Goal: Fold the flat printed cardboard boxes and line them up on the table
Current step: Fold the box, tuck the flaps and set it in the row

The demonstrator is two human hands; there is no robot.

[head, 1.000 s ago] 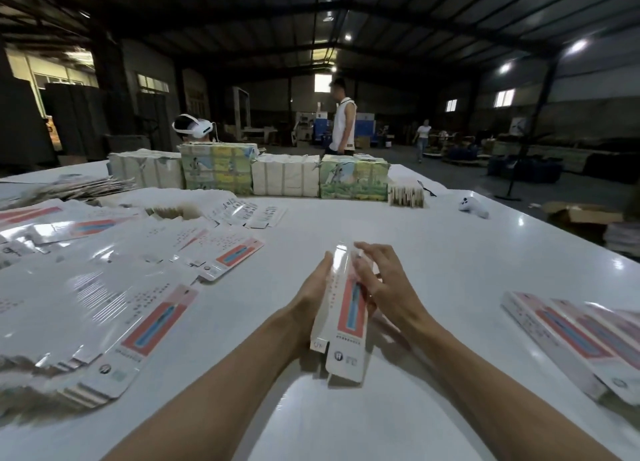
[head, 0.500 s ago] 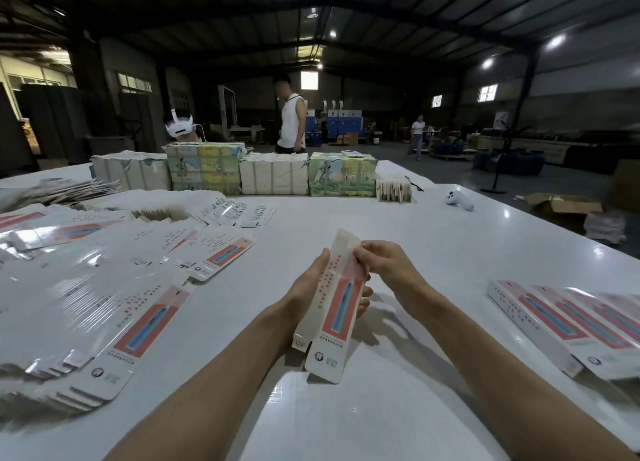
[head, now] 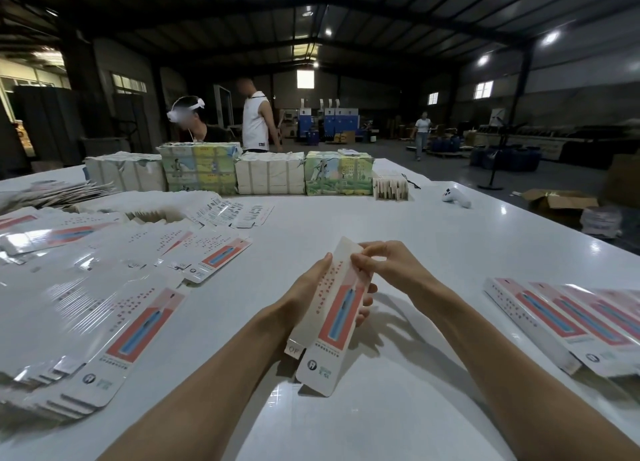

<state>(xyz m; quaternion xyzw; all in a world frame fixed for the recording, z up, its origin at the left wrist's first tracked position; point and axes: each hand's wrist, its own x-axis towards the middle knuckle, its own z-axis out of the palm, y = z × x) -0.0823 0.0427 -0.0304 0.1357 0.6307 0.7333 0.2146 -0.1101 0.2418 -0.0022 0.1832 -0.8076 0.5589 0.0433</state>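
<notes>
Far to the left of the hands, a big pile of flat boxes [head: 104,308] lies spread out on the white table [head: 450,253]. They are shiny, with red and blue pictures on them. Some overlap each other like fallen cards.

The left hand [head: 311,296] holds one long thin box [head: 337,315] around its middle. The thumb is on the left side of the box, and the fingers wrap behind it and peek out on the right side. The box is lifted off the table and tilted, with its top end leaning away and to the right. A flap at the bottom end hangs open, pointing toward the person.

The right hand [head: 384,261] is just beside the left one, up at the top end of the same box. Its fingertips pinch the top flap. So both hands are close together and both grip the one box.

To the right of the hands, some folded boxes [head: 568,322] lie side by side in a row on the table, touching each other.

Past the hands, at the far side of the table, stand wrapped stacks [head: 270,171], some white and some with green and yellow pictures. To the right of them lies a small white controller [head: 456,198]. Behind the stacks are two people [head: 254,121], and another person walks far back in the dim hall.
</notes>
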